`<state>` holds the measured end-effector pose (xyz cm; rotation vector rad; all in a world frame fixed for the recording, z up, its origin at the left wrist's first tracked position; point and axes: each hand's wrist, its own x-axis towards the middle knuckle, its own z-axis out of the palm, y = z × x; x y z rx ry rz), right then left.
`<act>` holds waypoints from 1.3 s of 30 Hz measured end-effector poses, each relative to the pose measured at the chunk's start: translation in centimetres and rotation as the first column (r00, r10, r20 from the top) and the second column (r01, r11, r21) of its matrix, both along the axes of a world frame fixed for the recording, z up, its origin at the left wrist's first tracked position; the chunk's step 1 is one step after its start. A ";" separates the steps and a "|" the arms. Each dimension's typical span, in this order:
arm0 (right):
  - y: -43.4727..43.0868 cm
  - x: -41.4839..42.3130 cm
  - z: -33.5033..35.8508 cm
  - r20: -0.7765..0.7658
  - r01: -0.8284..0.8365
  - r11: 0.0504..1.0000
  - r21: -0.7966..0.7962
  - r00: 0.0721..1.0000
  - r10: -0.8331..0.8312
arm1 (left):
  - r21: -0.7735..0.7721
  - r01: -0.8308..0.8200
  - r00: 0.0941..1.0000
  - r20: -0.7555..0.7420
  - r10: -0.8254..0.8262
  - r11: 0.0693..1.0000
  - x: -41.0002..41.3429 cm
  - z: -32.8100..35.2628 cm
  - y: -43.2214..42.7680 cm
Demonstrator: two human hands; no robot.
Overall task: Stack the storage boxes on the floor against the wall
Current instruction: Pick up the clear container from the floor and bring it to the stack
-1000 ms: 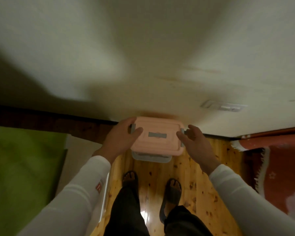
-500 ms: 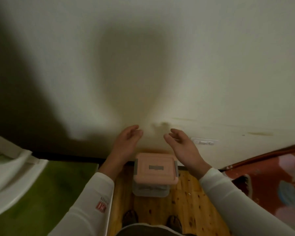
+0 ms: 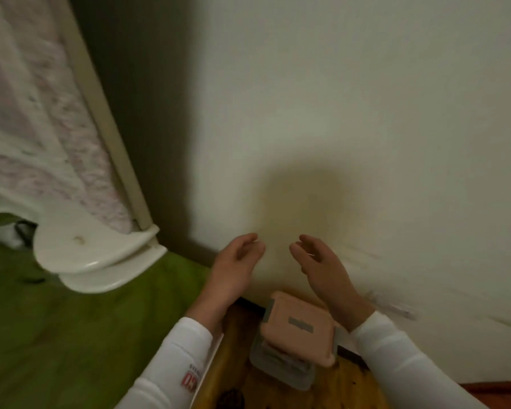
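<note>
A storage box with a pink lid (image 3: pixel 300 330) and grey clips sits on top of a clear grey box (image 3: pixel 281 366) on the wooden floor (image 3: pixel 236 361), close against the pale wall (image 3: pixel 351 128). My left hand (image 3: pixel 233 268) hovers above and to the left of the stack, fingers loosely curved, holding nothing. My right hand (image 3: pixel 322 267) hovers above the stack's right side, palm turned inward, fingers relaxed and empty. Neither hand touches the boxes. My right forearm covers the pink lid's far right corner.
A bed with a green cover (image 3: pixel 71 335) fills the lower left, right next to the boxes. A white curved headboard (image 3: pixel 98 258) with a pale padded panel rises at the left. A strip of red rug shows at the bottom right edge.
Both hands let go of the pink-lidded box and rose away from it. My view lifted and swung left, bringing the headboard and more wall into sight.
</note>
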<state>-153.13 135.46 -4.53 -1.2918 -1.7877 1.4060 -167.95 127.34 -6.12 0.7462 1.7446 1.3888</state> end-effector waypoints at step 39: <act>-60.4 -15.7 0.8 -0.103 -0.979 0.198 -0.040 0.201 0.974 | -0.134 -0.885 0.458 -0.418 0.784 0.446 4.4 2.2 -70.0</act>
